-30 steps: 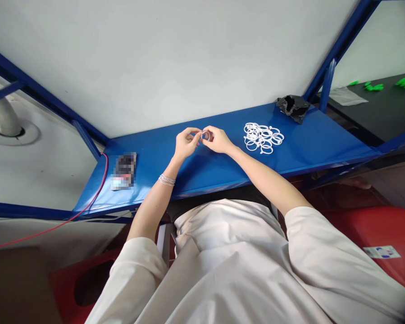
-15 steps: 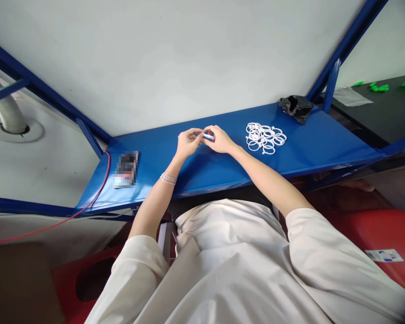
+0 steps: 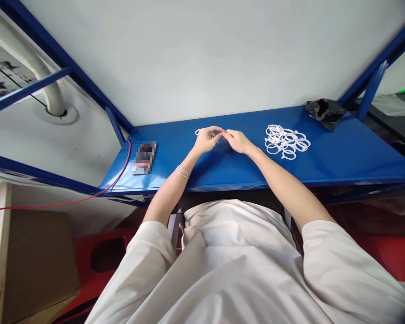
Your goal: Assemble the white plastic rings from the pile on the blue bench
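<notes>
My left hand (image 3: 206, 140) and my right hand (image 3: 238, 141) meet fingertip to fingertip over the blue table. Thumbs and forefingers are pinched together; whatever small thing may be between them is hidden by the fingers. Past the back of my left hand peeks the edge of a thin white ring (image 3: 197, 132); I cannot tell if it lies on the table or hangs from that hand. To the right of my right hand lies a loose heap of several white plastic rings (image 3: 285, 143) with small knobs.
A crumpled black plastic bag (image 3: 325, 113) sits at the table's back right. A blurred phone-like object (image 3: 144, 157) lies at the left, near a red cable (image 3: 119, 175) crossing the edge. Blue frame posts (image 3: 373, 92) and a pale wall (image 3: 222, 58) bound the blue tabletop (image 3: 344, 157).
The view has shifted, so the table appears further right. The white piece seen between my fingertips is now out of sight. My hands have drawn together, and a white ring edge shows left of them.
</notes>
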`<state>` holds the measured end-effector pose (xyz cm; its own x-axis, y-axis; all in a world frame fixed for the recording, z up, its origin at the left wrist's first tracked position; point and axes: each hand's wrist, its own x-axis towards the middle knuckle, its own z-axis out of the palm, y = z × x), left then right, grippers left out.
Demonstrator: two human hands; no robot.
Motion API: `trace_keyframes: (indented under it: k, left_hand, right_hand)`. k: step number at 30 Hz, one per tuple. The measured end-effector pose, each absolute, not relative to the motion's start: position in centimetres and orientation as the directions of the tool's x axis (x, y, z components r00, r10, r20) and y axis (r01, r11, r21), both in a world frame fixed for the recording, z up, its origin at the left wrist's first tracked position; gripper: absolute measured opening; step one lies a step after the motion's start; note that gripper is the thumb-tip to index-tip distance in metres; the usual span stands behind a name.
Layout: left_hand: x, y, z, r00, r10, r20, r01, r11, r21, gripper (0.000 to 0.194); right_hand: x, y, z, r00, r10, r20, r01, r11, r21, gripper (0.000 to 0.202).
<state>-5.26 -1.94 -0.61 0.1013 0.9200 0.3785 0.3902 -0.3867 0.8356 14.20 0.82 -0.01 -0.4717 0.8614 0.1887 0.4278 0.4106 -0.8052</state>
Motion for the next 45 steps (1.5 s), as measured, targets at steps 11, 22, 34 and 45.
trace_keyframes:
  k: [11,22,34,45]
  left_hand:
    - [-5.7,-1.8,-1.0,0.193,0.915,0.354,0.425,-0.403,0.811,0.024]
    - [-5.1,-1.9,-0.8,0.161,0.935,0.317,0.379,-0.355,0.854,0.041]
    - [-5.2,-2.0,-1.0,0.184,0.926,0.330,0.376,-0.376,0.847,0.045]
    - [-5.6,-1.5,-1.3,0.062,0.950,0.306,0.464,-0.299,0.834,0.014]
  right_hand:
    - [14.2,0.6,0.5,-0.471,0.863,0.182,0.478,0.423,-0.770,0.046]
    - [14.6,0.4,1.1,-0.385,0.860,0.334,0.351,0.471,-0.809,0.045]
    - [13.7,0.1,0.3,-0.400,0.844,0.358,0.448,0.521,-0.727,0.042]
    - [14.1,1.3,-1.7,-0.507,0.826,0.246,0.509,0.518,-0.687,0.046]
